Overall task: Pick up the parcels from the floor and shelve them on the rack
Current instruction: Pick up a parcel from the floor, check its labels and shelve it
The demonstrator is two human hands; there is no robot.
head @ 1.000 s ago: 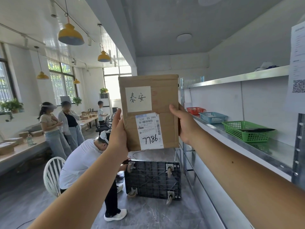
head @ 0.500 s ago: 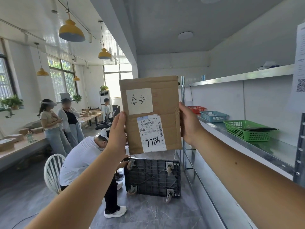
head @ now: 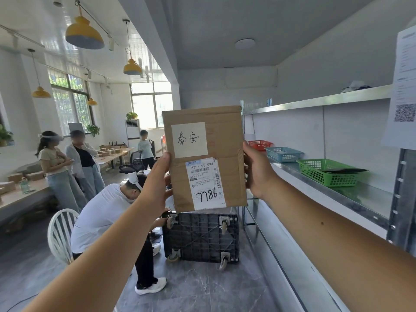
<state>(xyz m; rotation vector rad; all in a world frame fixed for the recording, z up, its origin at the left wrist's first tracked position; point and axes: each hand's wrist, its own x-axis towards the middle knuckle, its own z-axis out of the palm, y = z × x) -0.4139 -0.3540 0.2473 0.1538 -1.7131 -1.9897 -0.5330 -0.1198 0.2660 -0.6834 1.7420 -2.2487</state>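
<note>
A flat brown cardboard parcel [head: 225,140] is held upright at arm's length in front of me, its labelled face toward me. It carries a white handwritten sticker and a shipping label marked 7786. My left hand [head: 155,188] grips its left edge and my right hand [head: 258,172] grips its right edge. The metal rack [head: 351,199] runs along the right wall, its middle shelf just right of the parcel. No parcels on the floor are in view.
Green [head: 326,174], blue [head: 282,154] and red [head: 260,144] baskets sit on the middle shelf. An upturned black wheeled dolly [head: 200,237] stands on the floor ahead. A person in white bends beside a white chair [head: 59,235]; other people stand by tables at left.
The parcel and both hands have shifted slightly right and lower in view, drawing nearer the rack's edge. The grip is unchanged.
</note>
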